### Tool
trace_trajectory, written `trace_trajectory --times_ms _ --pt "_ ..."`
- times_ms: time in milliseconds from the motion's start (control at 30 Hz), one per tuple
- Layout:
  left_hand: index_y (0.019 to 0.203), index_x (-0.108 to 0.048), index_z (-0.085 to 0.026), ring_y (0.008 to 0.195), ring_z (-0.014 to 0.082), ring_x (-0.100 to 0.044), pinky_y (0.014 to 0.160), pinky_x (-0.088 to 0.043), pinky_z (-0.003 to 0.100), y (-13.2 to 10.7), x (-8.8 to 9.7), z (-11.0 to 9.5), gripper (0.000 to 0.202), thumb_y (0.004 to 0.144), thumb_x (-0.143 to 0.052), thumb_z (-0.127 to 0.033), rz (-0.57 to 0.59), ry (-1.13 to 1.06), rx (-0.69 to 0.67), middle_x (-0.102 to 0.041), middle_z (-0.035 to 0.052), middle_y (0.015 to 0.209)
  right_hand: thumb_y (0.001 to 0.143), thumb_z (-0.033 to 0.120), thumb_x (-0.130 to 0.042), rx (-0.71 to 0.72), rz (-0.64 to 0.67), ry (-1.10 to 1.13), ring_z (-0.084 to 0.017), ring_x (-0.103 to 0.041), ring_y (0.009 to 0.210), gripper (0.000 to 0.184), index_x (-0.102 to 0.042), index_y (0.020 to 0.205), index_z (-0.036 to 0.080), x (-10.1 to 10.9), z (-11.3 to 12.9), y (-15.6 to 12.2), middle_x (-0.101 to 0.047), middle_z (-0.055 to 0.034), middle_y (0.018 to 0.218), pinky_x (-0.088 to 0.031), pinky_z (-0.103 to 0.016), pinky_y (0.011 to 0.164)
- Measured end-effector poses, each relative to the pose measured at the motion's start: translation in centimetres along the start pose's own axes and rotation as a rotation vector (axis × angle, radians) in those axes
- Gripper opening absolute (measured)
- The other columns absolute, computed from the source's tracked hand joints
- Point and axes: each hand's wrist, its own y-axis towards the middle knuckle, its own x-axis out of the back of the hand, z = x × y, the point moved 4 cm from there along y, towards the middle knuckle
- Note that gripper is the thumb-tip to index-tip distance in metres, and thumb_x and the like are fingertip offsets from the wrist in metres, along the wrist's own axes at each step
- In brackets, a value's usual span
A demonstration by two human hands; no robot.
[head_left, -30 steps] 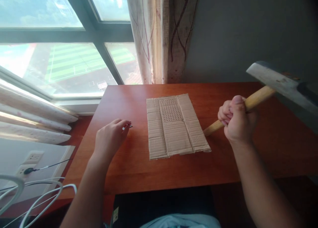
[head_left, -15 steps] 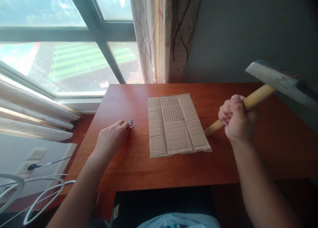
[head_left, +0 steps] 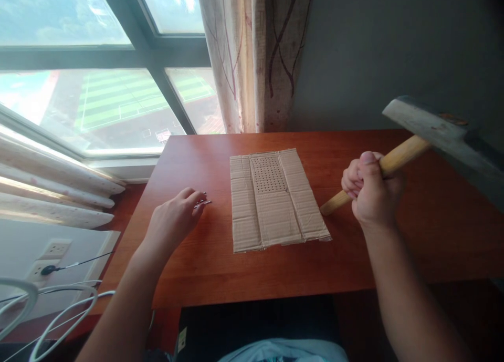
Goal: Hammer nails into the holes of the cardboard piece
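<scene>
My right hand [head_left: 372, 191] is wrapped round the wooden handle of a hammer [head_left: 425, 128], held up over the right side of the table. The hammer's metal head points up and away, and the handle's end slants down near the cardboard. To the left, my left hand [head_left: 173, 217] is low over the tabletop, its thumb and fingers closed at several small metal nails [head_left: 203, 202]. Part of the nails is hidden by the fingers. Between my hands lies a flat piece of cardboard [head_left: 277, 215] with a grid of small dark dots, or holes, in its upper middle.
The reddish-brown table [head_left: 197, 278] stands by a window [head_left: 126, 99] with curtains [head_left: 244, 57]. At lower left are a wall socket [head_left: 55, 249] with a black plug and looped white cables [head_left: 92, 299]. A grey wall [head_left: 374, 52] rises behind the table.
My left fingers have shifted at the nails, which now lie less tightly bunched. The right hand keeps the hammer raised in nearly the same pose. The view has shifted slightly.
</scene>
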Motion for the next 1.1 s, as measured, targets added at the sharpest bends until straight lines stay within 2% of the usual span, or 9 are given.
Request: trace_trajectory --times_ms 167,333,533,600,700,800,867,1000,1100 --pt "0.108 -0.067 -0.027 0.083 0.0234 -0.068 0.053 -0.028 0.030 0.0 -0.5 0.0 0.033 0.099 -0.037 -0.038 0.058 0.061 -0.033 -0.069 0.0066 0.108 0.088 0.049 -0.066 0.010 0.003 0.011 -0.004 -0.026 0.034 0.053 -0.034 0.055 0.021 0.1 -0.1 0.0 -0.030 0.0080 0.046 -0.017 -0.023 0.032" --pt "0.103 -0.065 -0.022 0.079 0.0239 -0.068 0.050 -0.022 0.030 0.0 -1.0 0.0 0.034 0.099 -0.032 -0.032 0.111 0.141 -0.042 -0.069 0.0089 0.102 0.088 0.044 -0.067 0.017 0.006 0.012 -0.004 -0.026 0.034 0.052 -0.034 0.054 0.021 0.0 0.1 -0.1 -0.029 0.0078 0.046 -0.016 -0.023 0.032" --pt "0.098 -0.064 -0.022 0.076 0.0215 -0.068 0.048 -0.020 0.029 -0.1 -0.6 -0.3 0.031 0.098 -0.035 -0.032 0.120 0.131 -0.040 -0.069 0.0076 0.103 0.088 0.043 -0.067 0.021 -0.007 -0.002 -0.005 -0.027 0.034 0.051 -0.034 0.055 0.021 0.1 0.1 -0.1 -0.030 0.0078 0.046 -0.017 -0.022 0.032" --pt "0.097 -0.065 -0.023 0.074 0.0196 -0.067 0.048 -0.022 0.028 -0.2 -0.2 -0.3 0.029 0.097 -0.038 -0.032 0.070 0.088 -0.039 -0.069 0.0063 0.103 0.088 0.044 -0.066 0.019 -0.012 0.004 -0.005 -0.027 0.035 0.052 -0.034 0.055 0.021 0.1 0.1 -0.2 -0.030 0.0076 0.046 -0.017 -0.022 0.032" --pt "0.091 -0.066 -0.022 0.069 0.0156 -0.064 0.054 -0.036 0.027 -0.3 0.8 0.0 0.019 0.091 -0.049 -0.031 -0.113 -0.145 0.004 -0.070 0.0037 0.092 0.089 0.044 -0.065 0.015 -0.013 0.029 -0.005 -0.026 0.035 0.052 -0.034 0.055 0.021 0.2 0.1 -0.2 -0.030 0.0074 0.046 -0.016 -0.023 0.032" --pt "0.086 -0.064 -0.020 0.065 0.0125 -0.061 0.062 -0.048 0.025 -0.1 2.1 -0.3 0.012 0.084 -0.063 -0.031 -0.309 -0.629 0.067 -0.068 0.0012 0.078 0.088 0.041 -0.067 0.002 0.001 0.064 -0.004 -0.025 0.035 0.052 -0.033 0.055 0.021 0.2 0.0 -0.2 -0.029 0.0077 0.046 -0.015 -0.023 0.033" --pt "0.086 -0.063 -0.018 0.067 0.0128 -0.064 0.063 -0.053 0.024 0.4 3.1 -1.4 0.016 0.080 -0.069 -0.032 -0.376 -0.955 0.086 -0.069 0.0018 0.079 0.088 0.043 -0.066 -0.003 0.012 0.068 -0.005 -0.025 0.034 0.053 -0.032 0.055 0.021 0.2 0.0 -0.2 -0.028 0.0078 0.046 -0.015 -0.023 0.033" --pt "0.086 -0.066 -0.016 0.073 0.0151 -0.068 0.066 -0.056 0.026 2.2 5.3 -6.1 0.018 0.078 -0.074 -0.030 -0.302 -1.267 -0.079 -0.073 0.0056 0.082 0.090 0.048 -0.063 -0.013 0.013 0.024 -0.005 -0.027 0.035 0.053 -0.032 0.056 0.022 -0.1 -0.1 -0.3 -0.028 0.0077 0.046 -0.018 -0.023 0.033" --pt "0.087 -0.069 -0.015 0.070 0.0141 -0.067 0.062 -0.054 0.024 3.9 6.2 -9.8 0.014 0.080 -0.071 -0.027 -0.222 -1.228 -0.257 -0.074 0.0062 0.081 0.089 0.051 -0.063 -0.016 0.003 -0.018 -0.005 -0.028 0.035 0.052 -0.032 0.058 0.022 -0.4 -0.3 -0.5 -0.028 0.0080 0.046 -0.019 -0.023 0.033"
